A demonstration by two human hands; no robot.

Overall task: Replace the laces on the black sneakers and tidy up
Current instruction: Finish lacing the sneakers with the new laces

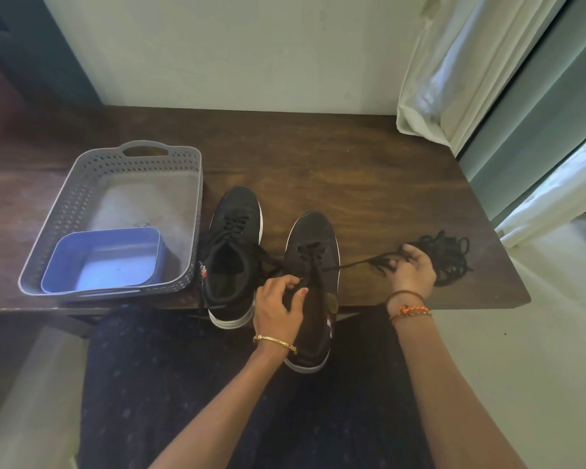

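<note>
Two black sneakers with white soles stand on the dark wooden table (369, 170). The left sneaker (232, 255) is laced and sits by the basket. The right sneaker (313, 245) overhangs the table's front edge. My left hand (279, 309) grips its upper around the tongue. A black lace (356, 262) runs taut from its lowest eyelets out to the right. My right hand (413, 270) pinches that lace. Just beyond this hand lies a tangled heap of black laces (449, 253).
A grey perforated basket (82, 184) stands at the table's left, with a blue plastic tub (107, 258) in its near corner. A white curtain (454, 79) hangs at the back right. My lap in dark cloth lies below the table edge.
</note>
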